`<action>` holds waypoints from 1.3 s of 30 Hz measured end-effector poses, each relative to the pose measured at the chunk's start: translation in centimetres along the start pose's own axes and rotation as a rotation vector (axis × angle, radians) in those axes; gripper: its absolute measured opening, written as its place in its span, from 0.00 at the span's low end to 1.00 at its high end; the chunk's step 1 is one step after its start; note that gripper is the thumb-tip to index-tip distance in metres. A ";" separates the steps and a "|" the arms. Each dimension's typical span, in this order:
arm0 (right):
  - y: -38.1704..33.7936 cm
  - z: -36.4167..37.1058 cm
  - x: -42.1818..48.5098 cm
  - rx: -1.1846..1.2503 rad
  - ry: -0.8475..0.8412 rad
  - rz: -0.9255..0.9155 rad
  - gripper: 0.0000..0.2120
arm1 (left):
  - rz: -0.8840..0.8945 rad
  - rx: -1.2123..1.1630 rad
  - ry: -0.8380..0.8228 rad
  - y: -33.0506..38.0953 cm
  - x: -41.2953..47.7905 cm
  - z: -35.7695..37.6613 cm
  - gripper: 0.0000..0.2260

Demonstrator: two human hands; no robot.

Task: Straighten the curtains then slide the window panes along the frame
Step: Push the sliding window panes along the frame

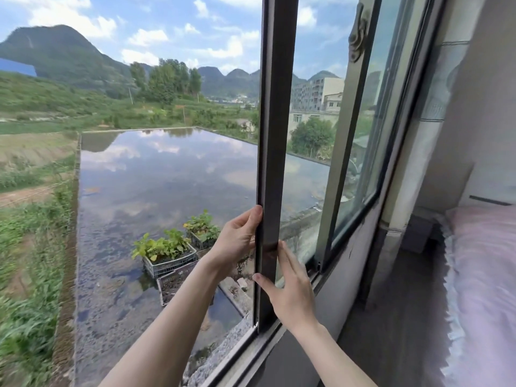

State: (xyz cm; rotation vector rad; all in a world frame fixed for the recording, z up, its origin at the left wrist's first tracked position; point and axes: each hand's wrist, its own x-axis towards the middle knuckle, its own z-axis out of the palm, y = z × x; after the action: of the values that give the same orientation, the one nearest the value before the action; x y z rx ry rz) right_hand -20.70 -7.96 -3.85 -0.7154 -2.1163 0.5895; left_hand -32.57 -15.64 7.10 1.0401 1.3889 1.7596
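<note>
A sliding window pane with a dark metal edge bar stands upright in the middle of the view, the opening to its left open to the outside. My left hand reaches outside past the bar and grips its outer edge with the thumb on top. My right hand lies on the inner face of the same bar, thumb hooked round its left edge, fingers spread up the glass. A second pane with a latch sits behind to the right. A pale curtain hangs at the right jamb.
The bottom track and sill run diagonally from lower left to right. Outside lies a flooded flat roof with crates of green plants. A bed with pink bedding is at the right, and a grey wall below the sill.
</note>
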 end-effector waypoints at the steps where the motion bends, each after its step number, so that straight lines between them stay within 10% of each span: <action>1: 0.8 -0.2 0.8 -0.020 0.010 0.007 0.39 | 0.002 0.010 -0.001 -0.3 1.0 0.5 0.21; 14: 9.7 -2.3 8.3 -0.004 0.107 0.259 0.65 | -0.009 0.101 -0.052 -2.4 11.9 5.8 0.20; 39: 16.9 -2.0 14.7 -0.100 0.376 0.058 0.41 | -0.016 0.073 -0.113 -5.6 23.6 10.8 0.17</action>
State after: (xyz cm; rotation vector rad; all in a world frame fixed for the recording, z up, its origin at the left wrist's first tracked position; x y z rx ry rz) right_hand -21.84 14.50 -5.20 -0.8728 -1.7887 0.3483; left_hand -33.99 10.88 7.34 1.1454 1.3959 1.6239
